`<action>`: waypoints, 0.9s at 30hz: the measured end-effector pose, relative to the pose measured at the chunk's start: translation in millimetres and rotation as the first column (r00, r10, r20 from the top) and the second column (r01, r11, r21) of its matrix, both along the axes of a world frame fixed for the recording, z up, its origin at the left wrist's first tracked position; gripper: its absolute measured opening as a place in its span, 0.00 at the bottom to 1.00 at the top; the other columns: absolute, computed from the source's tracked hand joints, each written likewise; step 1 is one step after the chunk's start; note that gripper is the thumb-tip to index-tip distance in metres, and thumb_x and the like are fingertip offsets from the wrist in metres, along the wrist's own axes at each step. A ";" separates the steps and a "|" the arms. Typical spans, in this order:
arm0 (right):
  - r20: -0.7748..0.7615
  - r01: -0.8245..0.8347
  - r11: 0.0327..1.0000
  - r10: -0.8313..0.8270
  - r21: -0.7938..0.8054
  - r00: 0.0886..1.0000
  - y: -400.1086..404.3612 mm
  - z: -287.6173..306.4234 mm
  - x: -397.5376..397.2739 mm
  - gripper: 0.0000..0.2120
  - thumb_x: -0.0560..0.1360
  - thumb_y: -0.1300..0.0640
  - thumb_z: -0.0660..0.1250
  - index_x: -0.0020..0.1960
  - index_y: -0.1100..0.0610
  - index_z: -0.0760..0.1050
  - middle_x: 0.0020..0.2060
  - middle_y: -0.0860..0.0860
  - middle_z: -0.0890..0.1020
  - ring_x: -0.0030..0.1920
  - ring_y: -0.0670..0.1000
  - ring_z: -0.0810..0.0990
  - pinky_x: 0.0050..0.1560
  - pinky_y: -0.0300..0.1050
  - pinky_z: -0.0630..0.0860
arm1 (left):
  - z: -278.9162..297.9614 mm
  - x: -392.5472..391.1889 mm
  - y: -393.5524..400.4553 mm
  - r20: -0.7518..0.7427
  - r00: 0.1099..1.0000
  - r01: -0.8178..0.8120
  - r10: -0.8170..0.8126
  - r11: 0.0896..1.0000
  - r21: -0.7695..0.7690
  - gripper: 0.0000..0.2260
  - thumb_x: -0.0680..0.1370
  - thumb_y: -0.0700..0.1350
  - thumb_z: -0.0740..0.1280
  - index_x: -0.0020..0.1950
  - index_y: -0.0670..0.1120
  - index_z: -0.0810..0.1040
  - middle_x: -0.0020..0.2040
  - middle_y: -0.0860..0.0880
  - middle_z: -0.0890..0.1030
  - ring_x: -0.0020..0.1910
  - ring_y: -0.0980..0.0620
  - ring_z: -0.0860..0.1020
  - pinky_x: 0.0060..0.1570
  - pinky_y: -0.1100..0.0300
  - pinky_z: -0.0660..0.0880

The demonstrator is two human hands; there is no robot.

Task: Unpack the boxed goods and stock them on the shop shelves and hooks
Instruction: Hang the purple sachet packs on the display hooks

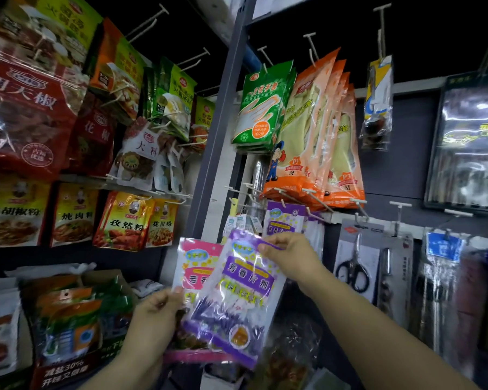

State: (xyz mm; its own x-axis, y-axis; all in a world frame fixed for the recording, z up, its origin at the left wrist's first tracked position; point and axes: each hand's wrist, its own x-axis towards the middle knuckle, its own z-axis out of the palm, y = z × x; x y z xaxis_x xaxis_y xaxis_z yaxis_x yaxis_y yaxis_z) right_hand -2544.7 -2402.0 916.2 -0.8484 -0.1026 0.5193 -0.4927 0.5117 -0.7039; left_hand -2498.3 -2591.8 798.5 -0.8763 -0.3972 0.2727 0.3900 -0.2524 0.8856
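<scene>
Purple plastic fills the middle of the head view: a purple sachet pack (pixel 234 296) is held up in front of the shop wall, tilted with its top leaning right. The right hand (pixel 289 256) pinches its top right corner between thumb and curled fingers. The left hand (pixel 155 311) grips the lower left edge of a pink sachet pack (pixel 193 266) that lies just behind the purple one and overlaps it, thumb on the front.

Just above the right hand, a matching purple pack (pixel 285 219) already hangs on a white hook (pixel 317 211) of the pegboard's lower row, below a bunch of orange glove packs (pixel 319 130) and green glove packs (pixel 261 105). Kitchen scissors (pixel 352 266) on a card hang to the right of the hands.

Left of the grey upright post (pixel 223 130), red and yellow spice packets (pixel 124 220) hang in rows. At the lower left corner of the view sits an open cardboard box (pixel 116 280) with green and orange packets in it.
</scene>
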 end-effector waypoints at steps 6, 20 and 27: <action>-0.149 0.135 0.984 -0.152 -0.118 0.977 24.4 34.4 -23.8 0.04 0.77 0.60 0.66 0.45 0.53 0.73 0.47 0.52 0.78 0.37 0.50 0.76 0.33 0.41 0.73 | 7.5 -4.0 -14.1 0.056 0.990 -0.126 0.130 0.989 -0.071 0.14 0.79 0.47 0.64 0.39 0.39 0.78 0.35 0.44 0.80 0.36 0.46 0.77 0.39 0.58 0.72; -0.266 0.296 0.941 -0.331 -0.164 0.905 8.1 56.0 -64.0 0.08 0.80 0.64 0.60 0.55 0.61 0.76 0.55 0.56 0.78 0.41 0.48 0.74 0.33 0.38 0.68 | 3.8 -9.1 -27.8 0.000 0.957 -0.283 0.290 0.935 -0.215 0.12 0.78 0.47 0.65 0.40 0.42 0.81 0.36 0.46 0.81 0.36 0.52 0.75 0.34 0.60 0.65; -0.260 0.358 0.911 -0.403 -0.205 0.878 -1.0 56.6 -70.4 0.11 0.80 0.63 0.59 0.57 0.62 0.78 0.53 0.58 0.80 0.41 0.51 0.75 0.36 0.37 0.68 | 8.8 -6.5 -22.9 -0.005 0.969 -0.242 0.245 0.953 -0.181 0.12 0.77 0.45 0.67 0.35 0.43 0.80 0.34 0.50 0.78 0.38 0.49 0.74 0.45 0.58 0.65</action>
State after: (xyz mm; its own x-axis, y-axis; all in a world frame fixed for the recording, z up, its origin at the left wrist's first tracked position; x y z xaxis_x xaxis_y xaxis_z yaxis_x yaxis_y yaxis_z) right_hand -2615.2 -2403.0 972.9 -0.6156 0.2936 0.7313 -0.4739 0.6034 -0.6413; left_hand -2504.8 -2614.6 807.2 -0.7643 -0.5454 0.3441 0.4036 0.0115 0.9148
